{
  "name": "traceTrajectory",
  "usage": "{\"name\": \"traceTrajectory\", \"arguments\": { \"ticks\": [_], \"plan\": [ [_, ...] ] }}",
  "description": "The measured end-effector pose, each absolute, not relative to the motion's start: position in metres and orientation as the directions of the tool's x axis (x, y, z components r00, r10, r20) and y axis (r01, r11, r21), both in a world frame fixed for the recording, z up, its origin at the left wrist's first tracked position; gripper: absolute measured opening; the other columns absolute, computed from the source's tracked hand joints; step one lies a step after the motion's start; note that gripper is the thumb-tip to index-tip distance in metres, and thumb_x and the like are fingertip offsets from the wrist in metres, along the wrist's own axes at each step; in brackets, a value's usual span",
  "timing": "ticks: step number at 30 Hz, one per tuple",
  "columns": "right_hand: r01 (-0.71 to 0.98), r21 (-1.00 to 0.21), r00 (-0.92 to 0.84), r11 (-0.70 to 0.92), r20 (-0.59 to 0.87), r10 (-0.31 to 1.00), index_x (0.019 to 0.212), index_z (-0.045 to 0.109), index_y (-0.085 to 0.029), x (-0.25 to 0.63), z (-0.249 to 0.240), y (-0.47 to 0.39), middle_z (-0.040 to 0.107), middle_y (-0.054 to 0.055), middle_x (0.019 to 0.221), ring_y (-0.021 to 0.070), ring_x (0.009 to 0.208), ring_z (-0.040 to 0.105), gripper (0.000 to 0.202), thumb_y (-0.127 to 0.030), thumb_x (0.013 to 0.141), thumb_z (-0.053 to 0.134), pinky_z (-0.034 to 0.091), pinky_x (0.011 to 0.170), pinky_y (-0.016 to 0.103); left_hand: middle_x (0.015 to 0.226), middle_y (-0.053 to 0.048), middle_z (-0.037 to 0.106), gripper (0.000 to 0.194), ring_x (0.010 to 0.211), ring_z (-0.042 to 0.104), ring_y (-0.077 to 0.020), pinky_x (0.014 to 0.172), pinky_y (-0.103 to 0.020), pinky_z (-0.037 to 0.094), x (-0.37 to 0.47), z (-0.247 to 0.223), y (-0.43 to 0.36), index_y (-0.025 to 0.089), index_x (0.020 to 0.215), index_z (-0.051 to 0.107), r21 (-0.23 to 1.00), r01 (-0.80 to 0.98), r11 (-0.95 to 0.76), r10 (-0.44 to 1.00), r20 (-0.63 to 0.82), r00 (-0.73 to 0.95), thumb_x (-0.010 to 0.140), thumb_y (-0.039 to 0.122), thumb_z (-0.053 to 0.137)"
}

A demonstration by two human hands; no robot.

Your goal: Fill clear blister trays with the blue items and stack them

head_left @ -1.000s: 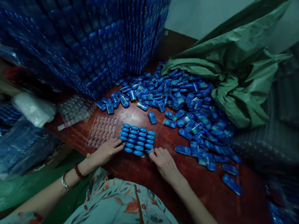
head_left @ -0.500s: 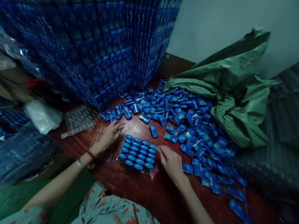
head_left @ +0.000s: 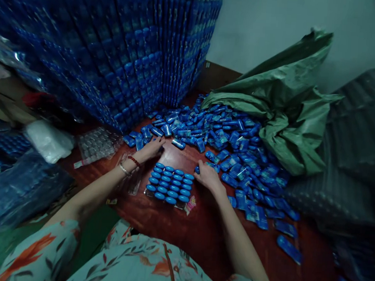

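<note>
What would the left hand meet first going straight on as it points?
Most likely the packet pile, just ahead of the left hand; depth is unclear, so they may already be touching.

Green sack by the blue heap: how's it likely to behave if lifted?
The green sack is probably floppy: it slumps in loose folds. Its sharp creases and raised peak suggest some stiffness, so it may hold a bunched shape. Lifting could shift some blue packets, since their heap runs up to its lower edge.
</note>
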State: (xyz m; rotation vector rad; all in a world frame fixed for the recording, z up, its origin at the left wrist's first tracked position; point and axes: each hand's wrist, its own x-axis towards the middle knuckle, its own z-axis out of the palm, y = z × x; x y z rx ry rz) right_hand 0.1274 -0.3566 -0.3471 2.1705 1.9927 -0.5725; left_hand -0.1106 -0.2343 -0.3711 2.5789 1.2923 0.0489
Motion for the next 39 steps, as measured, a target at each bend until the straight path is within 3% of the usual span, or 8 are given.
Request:
{"name": "traceTrajectory", "arguments": {
  "ticks": [3, 5, 10, 16, 20, 26, 33, 39],
  "plan": [
    [0.967, -0.184, 0.114, -0.175, -0.303, 0.946, 0.111, 0.046, -0.014, 0.135, -0.348, -0.415, 0.054, 0.014, 0.11, 0.0214, 0.083, 0.061, 0.029, -0.024, 0.085, 0.041, 0.042, 0.071, 0.031, 0.112, -0.012, 0.051, 0.032, 0.095, 0.058, -0.0205, 0.082, -0.033, 0.049, -0.139, -0.365, -0.254, 0.013, 0.115, 0.049, 0.368, 0.716, -0.594, 0.764, -0.02, 0.644, 0.084, 0.022, 0.051],
    [0.932, -0.325, 0.097, -0.162, -0.206, 0.974, 0.109, 0.046, -0.016, 0.139, -0.353, -0.452, 0.053, 0.011, 0.106, 0.0189, 0.082, 0.059, 0.027, -0.02, 0.084, 0.037, 0.044, 0.072, 0.031, 0.111, -0.01, 0.053, 0.027, 0.097, 0.057, -0.0187, 0.084, -0.032, 0.049, -0.157, -0.36, -0.276, 0.015, 0.11, 0.052, 0.535, 0.631, -0.562, 0.791, 0.126, 0.598, 0.086, 0.027, 0.049],
    [0.777, -0.615, 0.185, -0.137, 0.015, 0.983, 0.116, 0.043, -0.019, 0.137, -0.374, -0.52, 0.054, 0.01, 0.111, 0.019, 0.105, 0.055, 0.029, -0.025, 0.091, 0.03, 0.045, 0.09, 0.035, 0.09, -0.004, 0.064, 0.022, 0.085, 0.063, -0.0165, 0.08, -0.03, 0.051, -0.193, -0.349, -0.36, 0.016, 0.095, 0.06, 0.843, 0.462, -0.274, 0.96, 0.216, 0.177, 0.082, 0.034, 0.057],
    [0.664, -0.72, 0.168, -0.2, -0.117, 0.979, 0.115, 0.046, -0.02, 0.117, -0.359, -0.539, 0.063, 0.007, 0.099, 0.0183, 0.087, 0.064, 0.028, -0.031, 0.091, 0.04, 0.051, 0.076, 0.031, 0.088, -0.003, 0.068, 0.018, 0.08, 0.064, -0.0158, 0.077, -0.029, 0.053, -0.185, -0.357, -0.44, 0.017, 0.093, 0.061, 0.921, 0.368, -0.126, 0.992, 0.122, 0.035, 0.08, 0.03, 0.06],
    [0.6, -0.799, 0.083, 0.034, 0.104, 0.991, 0.1, 0.056, -0.021, 0.093, -0.351, -0.523, 0.064, 0.005, 0.095, 0.0164, 0.089, 0.062, 0.014, -0.026, 0.089, 0.049, 0.051, 0.08, 0.029, 0.095, -0.006, 0.063, 0.014, 0.09, 0.061, -0.0174, 0.082, -0.033, 0.051, -0.167, -0.375, -0.443, 0.018, 0.094, 0.057, 0.901, 0.372, -0.225, 0.974, 0.216, 0.065, 0.085, 0.027, 0.052],
    [0.711, -0.618, -0.033, 0.335, 0.447, 0.894, 0.109, 0.061, -0.02, 0.087, -0.391, -0.511, 0.065, 0.009, 0.1, 0.017, 0.093, 0.064, 0.025, -0.014, 0.088, 0.05, 0.055, 0.081, 0.031, 0.093, -0.006, 0.056, 0.021, 0.083, 0.058, -0.0148, 0.073, -0.028, 0.051, -0.177, -0.394, -0.429, 0.018, 0.106, 0.055, 0.715, 0.516, -0.471, 0.881, 0.345, 0.325, 0.089, 0.017, 0.043],
    [0.806, -0.413, -0.244, 0.424, 0.42, 0.874, 0.112, 0.063, -0.019, 0.097, -0.389, -0.507, 0.066, 0.011, 0.099, 0.0177, 0.093, 0.064, 0.03, -0.012, 0.089, 0.044, 0.056, 0.078, 0.03, 0.092, -0.005, 0.054, 0.039, 0.074, 0.054, -0.0127, 0.067, -0.022, 0.047, -0.2, -0.382, -0.416, 0.019, 0.121, 0.05, 0.492, 0.55, -0.675, 0.709, 0.23, 0.666, 0.088, 0.009, 0.032],
    [0.91, -0.248, -0.279, 0.331, 0.223, 0.934, 0.106, 0.062, -0.016, 0.081, -0.365, -0.494, 0.064, 0.01, 0.09, 0.0191, 0.091, 0.063, 0.028, -0.011, 0.09, 0.04, 0.053, 0.083, 0.032, 0.088, -0.004, 0.055, 0.033, 0.07, 0.051, -0.0123, 0.064, -0.02, 0.045, -0.196, -0.365, -0.399, 0.019, 0.113, 0.054, 0.5, 0.503, -0.705, 0.651, 0.177, 0.738, 0.09, 0.012, 0.031]
  ]
}}
